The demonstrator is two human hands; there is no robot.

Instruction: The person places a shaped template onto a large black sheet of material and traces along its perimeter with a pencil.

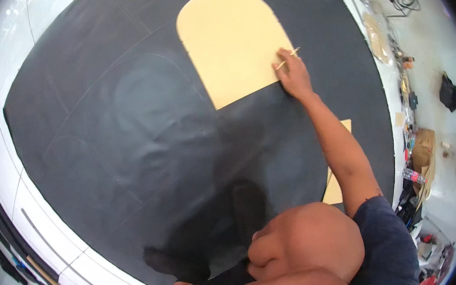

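Tracing the arched template point(231, 43) — right side in hand.
Right hand point(292, 74) pinches a marking stick point(287, 58) at the template's right edge on black fabric point(125, 126); earlier outlines show faintly; left hand unseen.

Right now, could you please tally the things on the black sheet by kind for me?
Tan arch-shaped templates: 1
Tan flat pieces partly hidden behind the right arm: 1
Thin light marking sticks, in the right hand's grip: 1
Total: 3, all lying on 1 black sheet.
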